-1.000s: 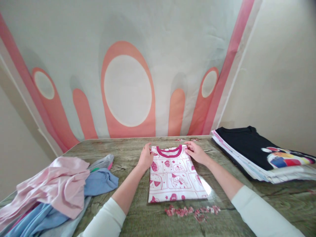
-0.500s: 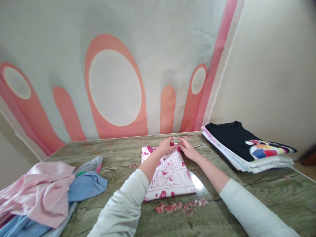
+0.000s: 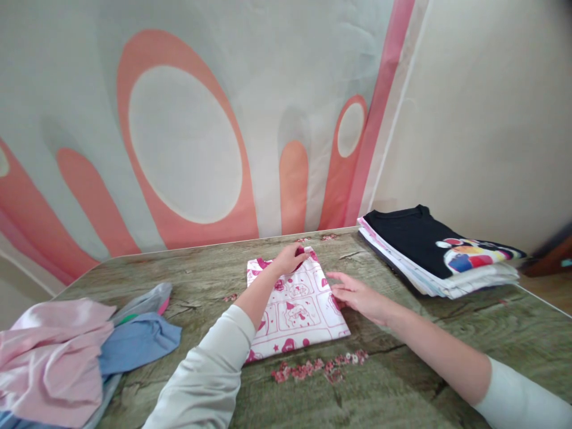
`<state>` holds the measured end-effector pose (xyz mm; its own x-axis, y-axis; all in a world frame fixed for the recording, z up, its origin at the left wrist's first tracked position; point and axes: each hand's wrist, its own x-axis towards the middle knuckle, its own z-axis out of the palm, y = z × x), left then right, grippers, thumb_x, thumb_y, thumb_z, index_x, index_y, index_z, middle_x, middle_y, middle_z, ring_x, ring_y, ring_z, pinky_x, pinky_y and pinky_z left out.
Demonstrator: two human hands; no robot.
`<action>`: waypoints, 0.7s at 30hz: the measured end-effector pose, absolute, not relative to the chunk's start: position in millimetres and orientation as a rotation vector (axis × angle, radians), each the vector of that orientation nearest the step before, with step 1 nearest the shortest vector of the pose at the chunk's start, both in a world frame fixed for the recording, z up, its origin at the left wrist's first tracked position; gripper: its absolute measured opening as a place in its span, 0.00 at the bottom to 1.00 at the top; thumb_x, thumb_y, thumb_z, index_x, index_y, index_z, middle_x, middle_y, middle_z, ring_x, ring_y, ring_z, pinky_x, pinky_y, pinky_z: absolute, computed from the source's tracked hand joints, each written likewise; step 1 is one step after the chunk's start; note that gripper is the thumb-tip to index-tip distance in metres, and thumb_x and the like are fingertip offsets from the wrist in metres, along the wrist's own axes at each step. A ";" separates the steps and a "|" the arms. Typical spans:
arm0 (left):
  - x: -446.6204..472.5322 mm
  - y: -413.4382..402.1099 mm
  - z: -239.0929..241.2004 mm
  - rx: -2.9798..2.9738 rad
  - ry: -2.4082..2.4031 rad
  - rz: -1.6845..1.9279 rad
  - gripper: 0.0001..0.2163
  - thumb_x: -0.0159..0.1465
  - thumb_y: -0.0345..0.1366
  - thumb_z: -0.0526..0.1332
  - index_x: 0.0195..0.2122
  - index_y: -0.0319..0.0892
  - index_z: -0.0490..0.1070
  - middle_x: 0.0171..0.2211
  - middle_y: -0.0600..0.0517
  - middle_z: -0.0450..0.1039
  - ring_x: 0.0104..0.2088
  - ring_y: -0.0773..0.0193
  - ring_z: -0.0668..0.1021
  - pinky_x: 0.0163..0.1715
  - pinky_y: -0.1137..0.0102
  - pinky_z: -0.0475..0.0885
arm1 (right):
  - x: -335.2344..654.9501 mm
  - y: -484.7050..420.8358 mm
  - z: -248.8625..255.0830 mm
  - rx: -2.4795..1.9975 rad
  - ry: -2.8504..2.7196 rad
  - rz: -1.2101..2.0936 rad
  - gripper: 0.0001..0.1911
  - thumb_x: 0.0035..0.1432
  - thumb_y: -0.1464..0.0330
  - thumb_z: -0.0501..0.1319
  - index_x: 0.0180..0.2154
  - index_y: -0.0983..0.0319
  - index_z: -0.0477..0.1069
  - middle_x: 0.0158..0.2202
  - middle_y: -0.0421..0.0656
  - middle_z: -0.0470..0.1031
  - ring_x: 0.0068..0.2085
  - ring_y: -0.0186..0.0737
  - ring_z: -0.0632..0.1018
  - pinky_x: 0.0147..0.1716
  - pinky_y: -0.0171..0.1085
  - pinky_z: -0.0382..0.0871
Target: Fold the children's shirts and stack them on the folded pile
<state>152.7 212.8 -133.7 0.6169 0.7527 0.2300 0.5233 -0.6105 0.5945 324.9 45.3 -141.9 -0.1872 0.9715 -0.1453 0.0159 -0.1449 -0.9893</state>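
A white T-shirt (image 3: 298,313) with pink cartoon print and a pink collar lies folded in a neat rectangle on the table. My left hand (image 3: 288,260) is at its far edge, thumb and fingers closed round the collar. Beside the shirt's right edge is my right hand (image 3: 357,297), its fingers apart and holding nothing; the fingertips are at or just over the cloth's edge. My left forearm hides part of the shirt's left side.
To the right is a stack of folded clothes with a black T-shirt (image 3: 402,238) on top. Loose garments, a pink one (image 3: 53,351) and a blue one (image 3: 140,345) among them, lie heaped at the left. The wood-patterned table (image 3: 384,381) meets a patterned wall behind.
My right hand has left the collar and come down along the shirt's right side. My left hand stays at the collar. The view has shifted slightly to the right.
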 end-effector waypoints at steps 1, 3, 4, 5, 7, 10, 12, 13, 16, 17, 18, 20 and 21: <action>153.2 212.4 -133.6 2.371 1.008 0.649 0.11 0.59 0.42 0.56 0.33 0.38 0.68 0.26 0.54 0.68 0.27 0.66 0.68 0.28 0.72 0.63 | 325.6 37.5 -139.7 -1.237 -1.321 1.462 0.24 0.55 0.66 0.56 0.53 0.60 0.55 0.35 0.42 0.74 0.33 0.38 0.75 0.33 0.38 0.70; 153.1 211.8 -134.1 2.389 1.000 0.659 0.11 0.60 0.42 0.56 0.34 0.39 0.67 0.27 0.54 0.69 0.27 0.66 0.69 0.29 0.72 0.63 | 328.4 22.8 -137.3 -1.217 -1.431 1.470 0.27 0.55 0.64 0.56 0.55 0.59 0.52 0.34 0.41 0.74 0.34 0.38 0.75 0.34 0.39 0.69; 152.8 211.6 -134.6 2.400 0.993 0.664 0.11 0.60 0.42 0.55 0.34 0.39 0.67 0.28 0.54 0.69 0.28 0.66 0.69 0.30 0.72 0.63 | 330.2 15.9 -136.9 -1.196 -1.493 1.462 0.29 0.55 0.64 0.57 0.56 0.59 0.50 0.35 0.41 0.74 0.35 0.39 0.75 0.35 0.39 0.68; 152.3 211.4 -135.1 2.410 0.986 0.669 0.11 0.61 0.42 0.55 0.34 0.39 0.66 0.28 0.53 0.69 0.28 0.66 0.69 0.30 0.72 0.63 | 332.1 9.3 -136.8 -1.185 -1.560 1.442 0.31 0.55 0.64 0.58 0.57 0.59 0.48 0.36 0.41 0.74 0.36 0.39 0.74 0.36 0.39 0.67; 151.5 211.4 -136.3 2.419 0.978 0.681 0.10 0.62 0.42 0.54 0.34 0.40 0.66 0.29 0.54 0.70 0.29 0.66 0.70 0.31 0.72 0.63 | 335.2 -2.8 -136.6 -1.215 -1.688 1.360 0.34 0.54 0.65 0.59 0.59 0.58 0.45 0.38 0.41 0.73 0.36 0.38 0.74 0.36 0.38 0.66; 151.2 212.7 -137.9 2.412 0.985 0.716 0.10 0.63 0.42 0.52 0.35 0.41 0.65 0.31 0.53 0.70 0.31 0.65 0.71 0.33 0.73 0.63 | 335.9 -16.1 -135.7 -1.314 -1.808 1.195 0.34 0.54 0.67 0.59 0.59 0.56 0.45 0.39 0.41 0.73 0.34 0.39 0.73 0.36 0.39 0.66; 151.6 214.2 -138.7 2.411 0.997 0.737 0.10 0.64 0.42 0.51 0.36 0.41 0.64 0.32 0.53 0.71 0.32 0.65 0.71 0.33 0.73 0.63 | 334.3 -20.6 -135.5 -1.333 -1.827 1.104 0.31 0.55 0.67 0.57 0.59 0.55 0.48 0.38 0.41 0.73 0.35 0.40 0.73 0.37 0.40 0.65; 151.9 215.1 -138.9 2.414 1.007 0.744 0.10 0.65 0.42 0.50 0.36 0.41 0.64 0.32 0.52 0.71 0.32 0.65 0.72 0.33 0.73 0.63 | 333.4 -21.6 -136.0 -1.332 -1.825 1.073 0.29 0.56 0.67 0.56 0.58 0.56 0.50 0.37 0.41 0.73 0.35 0.41 0.73 0.38 0.40 0.65; 153.1 217.8 -137.9 2.442 1.060 0.734 0.12 0.66 0.43 0.48 0.37 0.41 0.64 0.33 0.51 0.72 0.33 0.63 0.73 0.33 0.72 0.63 | 331.8 -20.4 -139.8 -1.328 -1.788 1.014 0.24 0.58 0.66 0.53 0.56 0.57 0.53 0.34 0.41 0.73 0.36 0.42 0.73 0.39 0.41 0.64; 153.8 218.7 -136.9 2.460 1.084 0.714 0.12 0.66 0.44 0.48 0.38 0.41 0.64 0.33 0.51 0.72 0.33 0.63 0.73 0.33 0.72 0.63 | 331.8 -19.1 -141.7 -1.340 -1.774 1.000 0.22 0.59 0.65 0.52 0.55 0.57 0.54 0.33 0.41 0.73 0.36 0.42 0.73 0.39 0.42 0.64; 154.7 219.5 -135.7 2.485 1.105 0.685 0.13 0.66 0.44 0.48 0.39 0.41 0.64 0.33 0.51 0.72 0.33 0.62 0.73 0.33 0.72 0.63 | 332.0 -17.8 -143.8 -1.357 -1.756 0.983 0.21 0.59 0.64 0.52 0.54 0.57 0.54 0.32 0.40 0.73 0.35 0.42 0.73 0.39 0.42 0.64; 157.3 220.8 -132.8 2.539 1.135 0.615 0.13 0.66 0.45 0.48 0.40 0.41 0.64 0.33 0.49 0.73 0.34 0.61 0.74 0.32 0.72 0.63 | 332.6 -15.6 -147.7 -1.393 -1.722 0.950 0.20 0.59 0.62 0.52 0.53 0.58 0.56 0.30 0.40 0.72 0.34 0.42 0.73 0.37 0.41 0.64; 158.8 221.2 -131.5 2.566 1.141 0.579 0.14 0.66 0.45 0.48 0.40 0.41 0.64 0.33 0.49 0.73 0.34 0.60 0.74 0.32 0.71 0.63 | 332.7 -15.0 -149.4 -1.407 -1.705 0.937 0.19 0.59 0.62 0.52 0.52 0.58 0.56 0.30 0.39 0.72 0.33 0.41 0.73 0.36 0.40 0.64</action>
<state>158.8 221.2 -131.5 0.6094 0.7535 0.2468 0.6442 -0.6520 0.3999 332.7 -15.0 -149.4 -0.1410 0.9866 0.0818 0.4602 0.1385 -0.8770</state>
